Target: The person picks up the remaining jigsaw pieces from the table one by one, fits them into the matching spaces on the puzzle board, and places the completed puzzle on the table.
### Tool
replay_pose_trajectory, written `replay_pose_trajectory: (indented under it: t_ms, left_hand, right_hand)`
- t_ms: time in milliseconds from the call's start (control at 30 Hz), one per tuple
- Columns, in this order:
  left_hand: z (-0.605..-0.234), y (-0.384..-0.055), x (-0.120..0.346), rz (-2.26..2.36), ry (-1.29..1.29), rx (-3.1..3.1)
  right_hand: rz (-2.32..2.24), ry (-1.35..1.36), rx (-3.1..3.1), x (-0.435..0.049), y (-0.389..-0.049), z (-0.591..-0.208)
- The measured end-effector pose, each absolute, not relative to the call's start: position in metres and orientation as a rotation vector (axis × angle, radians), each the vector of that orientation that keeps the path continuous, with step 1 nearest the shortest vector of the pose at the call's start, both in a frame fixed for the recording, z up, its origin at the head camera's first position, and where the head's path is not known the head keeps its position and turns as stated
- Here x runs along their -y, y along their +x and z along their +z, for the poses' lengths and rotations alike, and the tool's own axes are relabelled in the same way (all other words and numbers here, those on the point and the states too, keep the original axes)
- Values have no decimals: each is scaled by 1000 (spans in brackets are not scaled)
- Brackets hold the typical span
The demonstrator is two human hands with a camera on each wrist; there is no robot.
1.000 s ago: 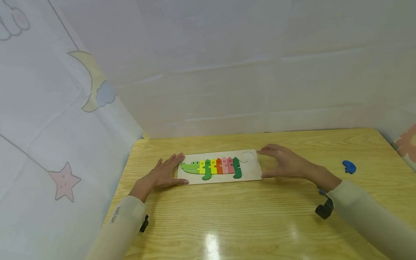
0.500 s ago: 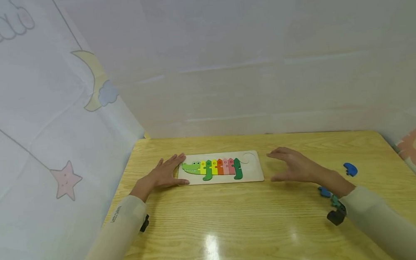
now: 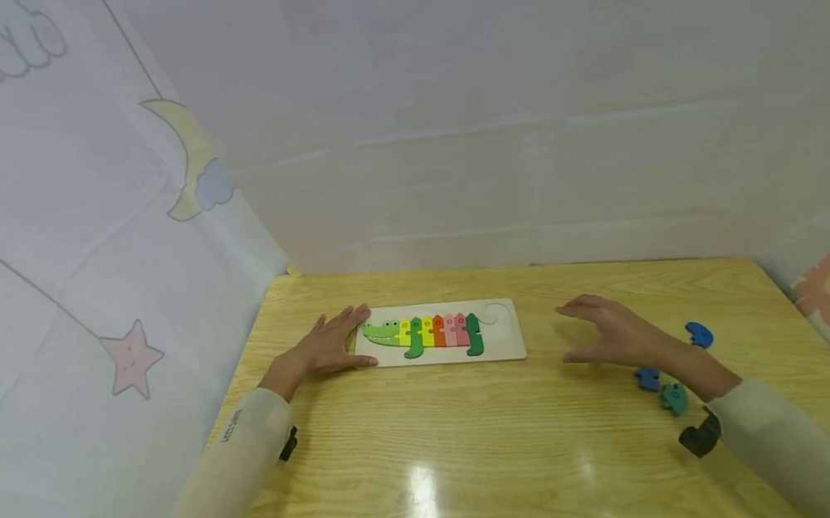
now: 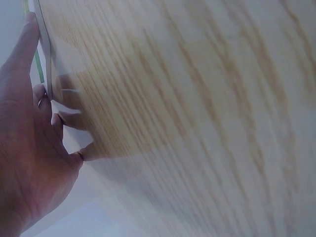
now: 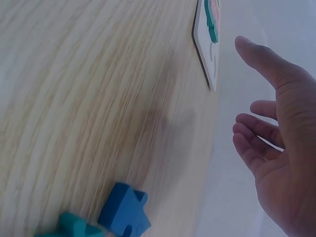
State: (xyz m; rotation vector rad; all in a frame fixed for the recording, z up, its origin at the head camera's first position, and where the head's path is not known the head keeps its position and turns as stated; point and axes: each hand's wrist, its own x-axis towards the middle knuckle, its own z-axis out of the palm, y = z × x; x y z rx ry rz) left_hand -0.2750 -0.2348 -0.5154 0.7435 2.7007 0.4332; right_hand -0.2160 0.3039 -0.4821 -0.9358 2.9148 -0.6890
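Note:
A flat wooden puzzle board [image 3: 503, 338] lies on the table, with a crocodile puzzle [image 3: 433, 332] in it: green head, yellow, green, orange and pink body pieces and a dark green leg piece. My left hand [image 3: 329, 346] holds the board's left end, thumb at the near corner and fingers at the far corner. To the right of the board, my right hand [image 3: 613, 336] hovers apart from it, fingers loosely bent and holding nothing. Near the right wrist lie a blue puzzle piece [image 3: 647, 379], a teal puzzle piece [image 3: 674, 398] and a rounded blue piece [image 3: 700, 335].
The wooden table [image 3: 494, 451] runs back to a pale cloth wall [image 3: 451, 164]. On the left hangs another cloth [image 3: 72, 200] with moon and star prints. Curved lines on the board's right part mark a tail outline.
My right hand has let go of the board's right end and moved to the right. The blue and teal pieces under that arm have come into view. My left hand stays on the board.

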Motion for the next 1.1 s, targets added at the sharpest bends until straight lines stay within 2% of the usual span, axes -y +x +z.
replay_pose_trajectory:
  t_ms: [1100]
  left_hand:
    - [-515,-274,234,454,745,-2691]
  right_hand:
    - [-736,-965,-3024,-355,-187,-487]
